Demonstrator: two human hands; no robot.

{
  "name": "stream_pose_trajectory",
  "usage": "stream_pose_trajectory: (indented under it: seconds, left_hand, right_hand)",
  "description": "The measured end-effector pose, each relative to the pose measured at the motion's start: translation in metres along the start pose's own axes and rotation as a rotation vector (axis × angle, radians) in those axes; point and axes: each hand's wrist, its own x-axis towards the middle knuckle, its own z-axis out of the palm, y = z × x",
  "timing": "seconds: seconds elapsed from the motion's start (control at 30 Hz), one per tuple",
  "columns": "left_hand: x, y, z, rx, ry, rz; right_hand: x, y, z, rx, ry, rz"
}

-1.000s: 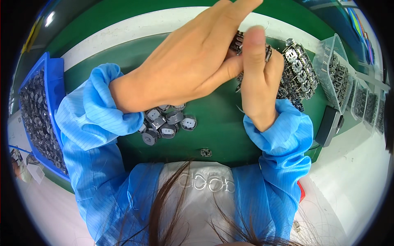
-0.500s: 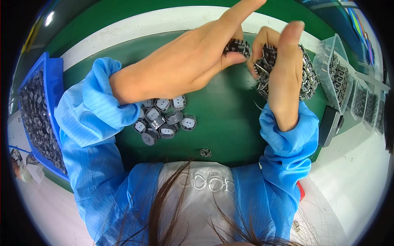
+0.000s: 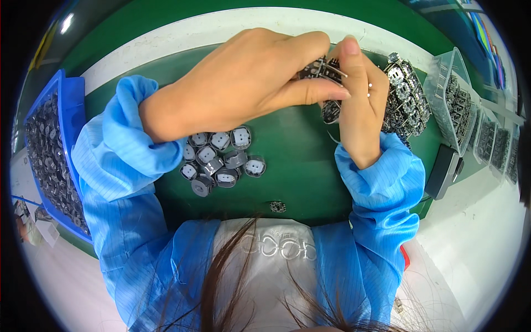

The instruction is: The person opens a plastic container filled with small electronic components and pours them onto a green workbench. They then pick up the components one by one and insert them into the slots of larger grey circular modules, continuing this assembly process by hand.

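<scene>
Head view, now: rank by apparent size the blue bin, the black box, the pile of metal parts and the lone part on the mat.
1. Blue bin
2. Pile of metal parts
3. Black box
4. Lone part

A dark, metal-pinned board [image 3: 313, 69] sits half-hidden between the fingers [image 3: 316, 91].

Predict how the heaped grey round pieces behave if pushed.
Grey round pieces: probably rigid, as their shells look moulded and hold shape. Likely to shift together, since several touch or lean on neighbours. The tilted one, curved side showing, might roll or topple first.
</scene>
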Motion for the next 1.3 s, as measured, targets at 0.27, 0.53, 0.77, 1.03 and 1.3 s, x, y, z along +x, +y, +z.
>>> stream_pose_trajectory:
  seconds: [0.27,0.53,0.77,1.03,1.3]
  left_hand:
    - [-0.004,0.005,-0.003,-0.338,-0.218,-0.206]
    - [-0.028,0.026,0.02,0.542,-0.404,0.289]
    - [-0.062,0.042,0.061,0.299,-0.622,0.572]
    - [-0.012,0.023,0.014,-0.082,-0.25,-0.015]
    - [0.014,0.015,0.021,-0.048,0.069,0.002]
  right_hand:
    - [0.001,-0.008,-0.018,0.115,-0.191,0.015]
    - [-0.005,-0.015,-0.027,-0.491,-0.155,-0.006]
    - [0.004,-0.018,-0.025,0.036,-0.14,0.103]
    - [0.001,-0.006,-0.029,-0.009,0.069,-0.185]
    - [-0.008,-0.009,-0.026,-0.305,0.124,-0.285]
